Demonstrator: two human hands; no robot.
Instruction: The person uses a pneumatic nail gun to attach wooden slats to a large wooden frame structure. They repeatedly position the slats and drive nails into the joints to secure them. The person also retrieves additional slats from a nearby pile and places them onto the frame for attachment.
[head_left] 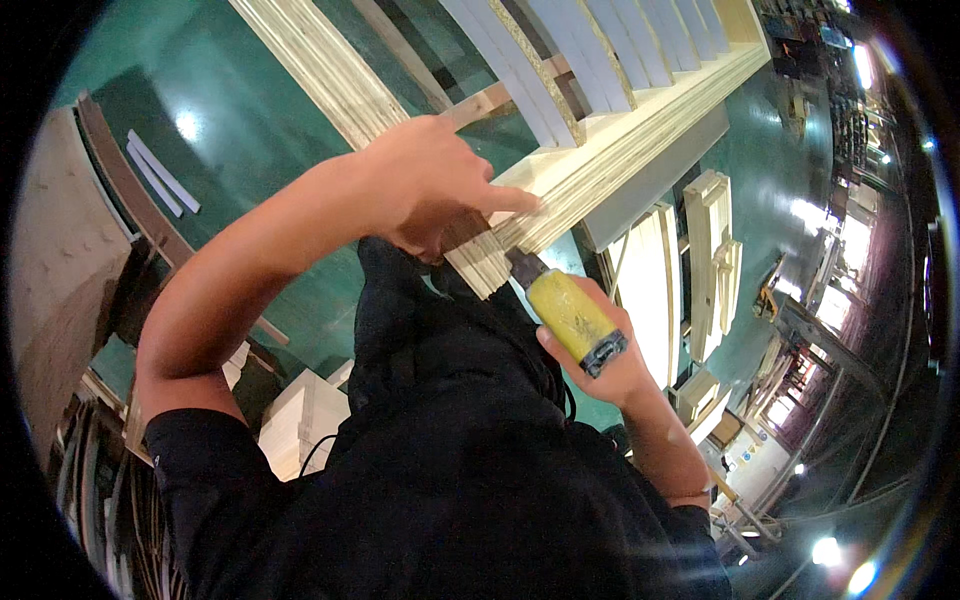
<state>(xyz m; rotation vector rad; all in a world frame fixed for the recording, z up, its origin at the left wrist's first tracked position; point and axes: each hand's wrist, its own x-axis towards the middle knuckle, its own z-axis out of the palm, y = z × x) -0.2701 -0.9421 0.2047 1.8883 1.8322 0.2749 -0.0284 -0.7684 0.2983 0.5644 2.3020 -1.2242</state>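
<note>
My left hand (425,185) lies over a pale plywood rail (335,75), fingers curled around its edge. Its index finger stretches along the corner where this rail meets a second layered plywood rail (640,150). In my right hand (615,345) is a yellow-bodied hand tool (572,312) with a black end cap and a dark head. That head is at the corner, touching or very close to the wood; its exact kind is unclear. Several grey-white slats (600,55) with rough edges stand against the inner side of the second rail.
The green floor (250,60) extends around the frame. Pale timber pieces (708,260) are stacked at the right. Two thin white strips (160,175) lie at the left, near a large brown board (65,260). A pale wooden block (305,420) is beside my left side.
</note>
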